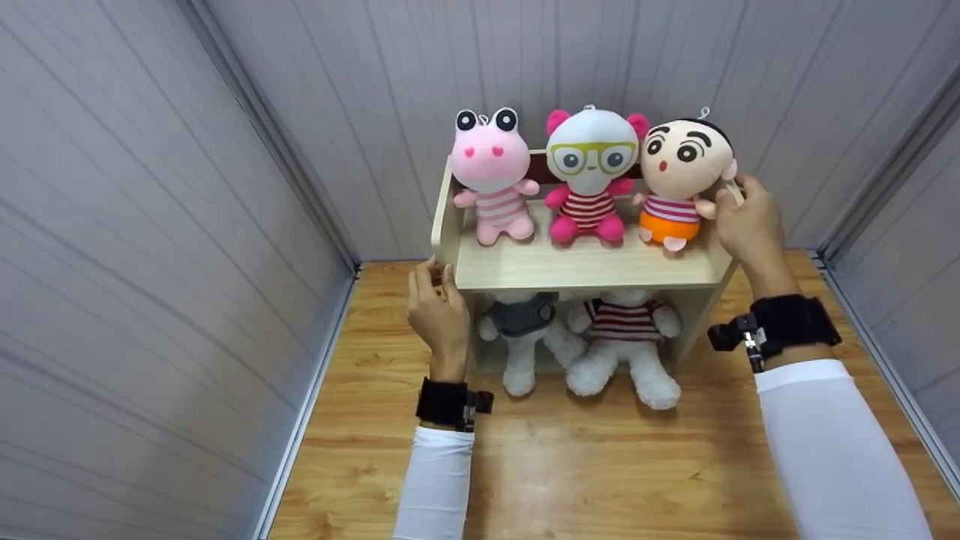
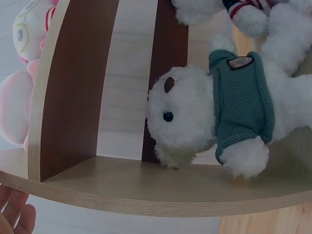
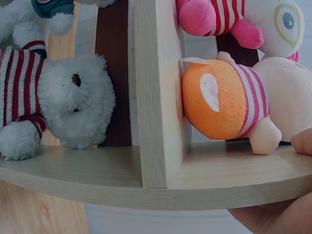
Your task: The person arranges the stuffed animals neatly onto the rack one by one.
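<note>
A small light-wood shelf (image 1: 585, 266) stands on the floor with plush toys on both levels. My right hand (image 1: 754, 225) grips the upper edge of its right side panel, thumb inside and palm outside. Close by that thumb sits a black-haired doll (image 1: 671, 210) in orange shorts. My left hand (image 1: 439, 311) is at the outer face of the left side panel, fingers loosely bent. Also on top are a pink frog-like plush (image 1: 491, 172) and a plush with yellow glasses (image 1: 591, 157). Below sit a white bear in a green-grey sweater (image 2: 243, 97) and one in a striped sweater (image 3: 24, 87).
Grey panelled walls (image 1: 112, 262) enclose the space on the left, back and right. Wood-patterned floor (image 1: 585, 472) lies before the shelf. The lower bears' legs stick out past the shelf's front.
</note>
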Demonstrator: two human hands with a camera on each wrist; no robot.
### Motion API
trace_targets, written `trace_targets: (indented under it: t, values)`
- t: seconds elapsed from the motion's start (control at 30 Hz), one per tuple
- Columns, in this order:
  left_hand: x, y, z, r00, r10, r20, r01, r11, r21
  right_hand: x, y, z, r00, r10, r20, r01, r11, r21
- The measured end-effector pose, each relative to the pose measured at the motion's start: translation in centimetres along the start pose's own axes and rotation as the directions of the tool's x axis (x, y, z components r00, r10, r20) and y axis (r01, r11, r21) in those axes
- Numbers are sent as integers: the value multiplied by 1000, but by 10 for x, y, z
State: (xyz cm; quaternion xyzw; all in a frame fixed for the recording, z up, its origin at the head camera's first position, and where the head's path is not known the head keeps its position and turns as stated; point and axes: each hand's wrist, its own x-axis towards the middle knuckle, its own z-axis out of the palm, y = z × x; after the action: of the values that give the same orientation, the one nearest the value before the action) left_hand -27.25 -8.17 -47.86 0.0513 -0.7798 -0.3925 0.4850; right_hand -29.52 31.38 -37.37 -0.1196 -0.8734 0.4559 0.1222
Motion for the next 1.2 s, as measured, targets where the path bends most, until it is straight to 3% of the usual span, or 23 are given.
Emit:
trace_targets:
  t: [0.43,1.2]
  values:
    - [-1,-2,0,1000,-4,-8,4,999,34,-3,1,2,999,-32,-22,32,999,-3]
    - [-1,-1,0,1000,-6,8,5,999,42,-1,0,0,1000,-12,-25,11,999,-42]
